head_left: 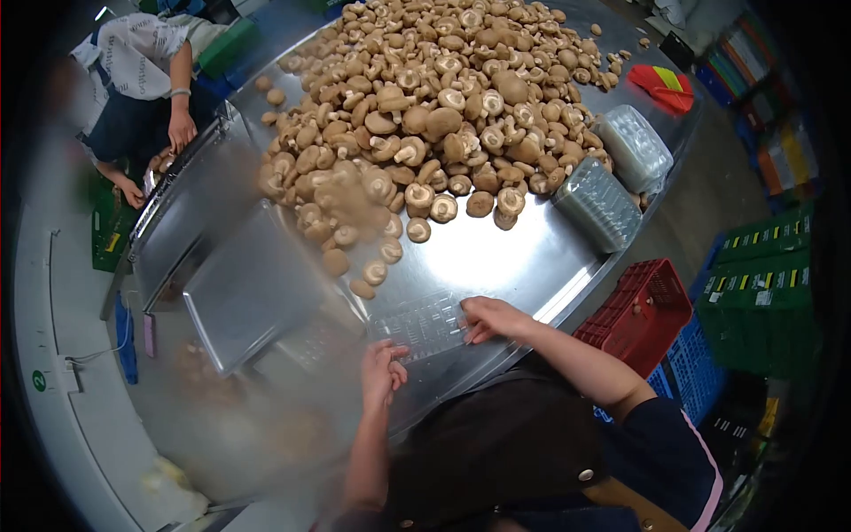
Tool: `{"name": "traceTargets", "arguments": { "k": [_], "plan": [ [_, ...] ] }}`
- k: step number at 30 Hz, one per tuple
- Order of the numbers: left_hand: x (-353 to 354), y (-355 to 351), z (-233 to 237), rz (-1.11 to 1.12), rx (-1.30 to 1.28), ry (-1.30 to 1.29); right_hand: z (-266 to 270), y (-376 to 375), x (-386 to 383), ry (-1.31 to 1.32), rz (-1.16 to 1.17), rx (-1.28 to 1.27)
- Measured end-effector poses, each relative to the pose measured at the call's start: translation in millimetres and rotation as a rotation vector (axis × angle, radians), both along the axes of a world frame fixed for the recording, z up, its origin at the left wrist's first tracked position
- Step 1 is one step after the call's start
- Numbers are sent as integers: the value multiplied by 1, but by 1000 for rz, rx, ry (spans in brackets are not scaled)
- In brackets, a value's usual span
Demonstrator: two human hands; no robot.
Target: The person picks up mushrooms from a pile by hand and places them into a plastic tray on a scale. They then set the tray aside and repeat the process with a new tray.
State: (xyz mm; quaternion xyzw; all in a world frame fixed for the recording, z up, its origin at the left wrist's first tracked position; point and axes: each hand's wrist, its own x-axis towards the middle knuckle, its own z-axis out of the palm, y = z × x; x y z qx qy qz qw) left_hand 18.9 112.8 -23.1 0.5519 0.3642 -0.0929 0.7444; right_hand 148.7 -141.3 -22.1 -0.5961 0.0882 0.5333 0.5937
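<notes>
A person stands at the near edge of a broad stainless steel table (496,257), seen from above. Both bare hands rest on a clear plastic tray (424,324) that lies flat on the metal at the table's near edge, just in front of the person's dark apron.

The left hand (383,372) sits at the tray's near left corner, its fingers curled against the rim. Whether they pinch the plastic or only touch it cannot be told. The right hand (492,317) lies on the tray's right end with the fingers stretched out, apart and flat on the plastic, not closed around it.

Beyond the tray, a large heap of brown shiitake mushrooms (434,106) covers the far half of the table. A few loose ones lie near the tray. To the left of the tray is a flat metal weighing pan (253,284), partly blurred.

On the right side of the table, two stacks of clear plastic trays (596,204) rest beside the heap. A red and yellow item (660,87) lies farther off.

On the floor to the right are a red crate (643,310), a blue crate (687,363) and green crates (762,284).

At the far left, a co-worker (142,62) in a pale printed top has one hand (182,129) on the table's edge.
</notes>
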Motion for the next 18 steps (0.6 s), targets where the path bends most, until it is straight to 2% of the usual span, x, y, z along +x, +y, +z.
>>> {"name": "traceTargets", "arguments": {
  "k": [1, 4, 7, 9, 12, 16, 18],
  "plan": [
    [9, -4, 1, 32, -88, 24, 3, 7, -3, -135, 14, -60],
    [29, -4, -17, 117, -275, 66, 7, 27, 2, -314, -19, -211],
    [62, 13, -35, 96, -319, 83, -29, 46, 24, -369, -141, -199],
    [99, 19, -33, 160, -252, 80, -31, 66, 50, -358, -249, -181],
    [165, 31, -35, 188, -195, -16, -37, 99, 101, -505, -401, -190],
    [230, 41, -59, 342, -151, -180, -41, 127, 164, -526, -415, -204],
    [238, 45, -63, 334, -98, -179, -47, 132, 172, -483, -365, -230]
  ]
}}
